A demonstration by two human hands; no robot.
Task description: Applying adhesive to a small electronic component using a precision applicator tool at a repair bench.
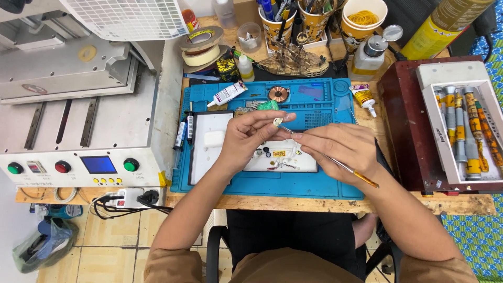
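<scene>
We see the left hand pinching a small pale part between thumb and fingertips, above the blue mat on the table. The right hand grips thin tweezers, whose tip touches that part. Small loose parts lie on the white tray just below.

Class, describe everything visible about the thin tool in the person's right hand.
The thin tool is a slim, rod-like instrument, silvery along most of its shaft with an orange-yellow rear end. The right hand grips it like a pen, slanted, rear end lower right. Its tip meets a small pale part pinched in the left hand, above the blue work mat.
</scene>
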